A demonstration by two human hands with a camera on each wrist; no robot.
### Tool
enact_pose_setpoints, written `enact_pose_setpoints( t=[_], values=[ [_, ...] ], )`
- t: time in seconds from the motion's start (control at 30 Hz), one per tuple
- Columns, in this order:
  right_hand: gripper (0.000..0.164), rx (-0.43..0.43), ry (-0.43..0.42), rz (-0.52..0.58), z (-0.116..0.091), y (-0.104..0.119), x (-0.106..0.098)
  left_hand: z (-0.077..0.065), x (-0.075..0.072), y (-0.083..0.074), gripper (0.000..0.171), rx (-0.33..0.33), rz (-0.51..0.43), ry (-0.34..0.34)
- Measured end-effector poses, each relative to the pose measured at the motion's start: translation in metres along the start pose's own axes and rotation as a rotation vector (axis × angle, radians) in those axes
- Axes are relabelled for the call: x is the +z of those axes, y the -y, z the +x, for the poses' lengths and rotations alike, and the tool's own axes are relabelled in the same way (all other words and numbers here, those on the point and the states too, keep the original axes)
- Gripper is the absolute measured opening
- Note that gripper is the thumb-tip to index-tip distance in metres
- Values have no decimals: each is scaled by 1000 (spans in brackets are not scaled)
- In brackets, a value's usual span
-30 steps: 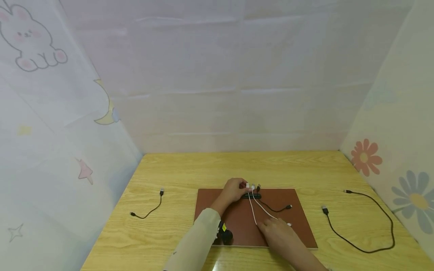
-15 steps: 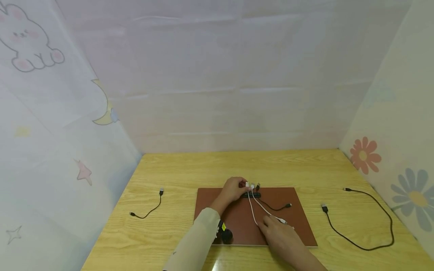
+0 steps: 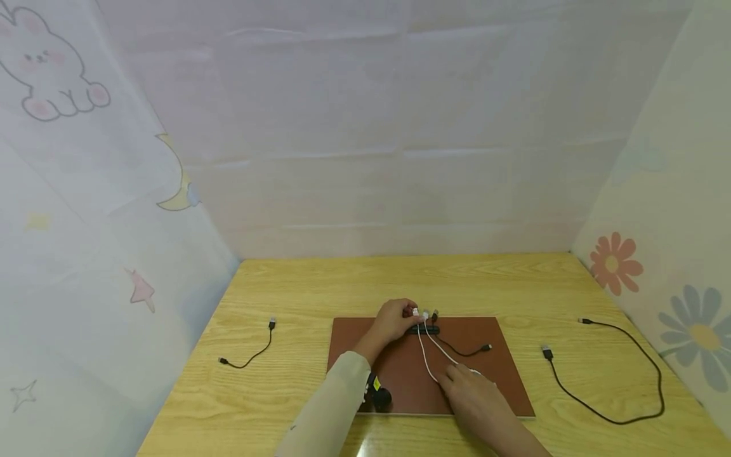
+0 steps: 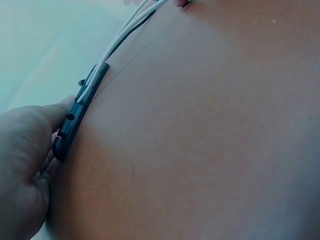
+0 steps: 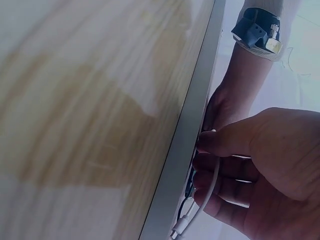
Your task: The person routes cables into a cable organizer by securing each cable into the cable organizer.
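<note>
A black slotted cable holder (image 4: 82, 115) lies near the far edge of a brown board (image 3: 400, 374), with two white cables and a black cable running through it. Beside the holder, my left hand (image 3: 393, 319) pinches a white USB cable close to its plug (image 3: 415, 311). My right hand (image 3: 471, 393), near the board's front, pinches the same white cable (image 3: 425, 357) between thumb and fingers, as the right wrist view shows. The second white cable (image 3: 442, 350) runs under or beside the right hand, its near end partly hidden. The black cable (image 3: 459, 353) ends on the board.
A short black USB cable (image 3: 263, 349) lies on the wooden table (image 3: 285, 285) to the left. On the right, a longer black cable (image 3: 594, 412) makes a wide loop. A black wrist camera (image 3: 381, 398) sits at the left wrist.
My right hand has shifted slightly, and the near end of the second white cable has moved beside its knuckles. The held cable bows a little more. My left hand stays nearly still.
</note>
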State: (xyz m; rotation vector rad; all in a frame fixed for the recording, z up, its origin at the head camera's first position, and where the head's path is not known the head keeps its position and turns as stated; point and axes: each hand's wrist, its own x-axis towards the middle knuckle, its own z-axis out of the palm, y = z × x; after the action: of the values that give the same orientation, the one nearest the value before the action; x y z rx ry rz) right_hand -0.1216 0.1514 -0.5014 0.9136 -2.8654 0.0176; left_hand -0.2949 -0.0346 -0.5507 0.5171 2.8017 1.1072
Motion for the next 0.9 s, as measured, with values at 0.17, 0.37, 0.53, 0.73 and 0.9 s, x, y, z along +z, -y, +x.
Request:
enact_pose_setpoints(
  t=[0.17,0.37,0.53,0.73,0.9],
  values=[
    [20,-11,-12,0,0,-1,0,0,-1,0,39,-6,6,6],
    [10,-14,-37,5,0,-2,1,-3,-8,1,43,8,-7,27],
    [8,-15,-34,14,2,-3,3,-10,-24,8,45,10,36,31],
    [9,-18,-73,19,2,-5,4,-19,-58,19,44,-12,104,-29],
    [11,-25,-89,27,3,-7,5,-29,-80,30,43,-43,156,-87]
  ],
)
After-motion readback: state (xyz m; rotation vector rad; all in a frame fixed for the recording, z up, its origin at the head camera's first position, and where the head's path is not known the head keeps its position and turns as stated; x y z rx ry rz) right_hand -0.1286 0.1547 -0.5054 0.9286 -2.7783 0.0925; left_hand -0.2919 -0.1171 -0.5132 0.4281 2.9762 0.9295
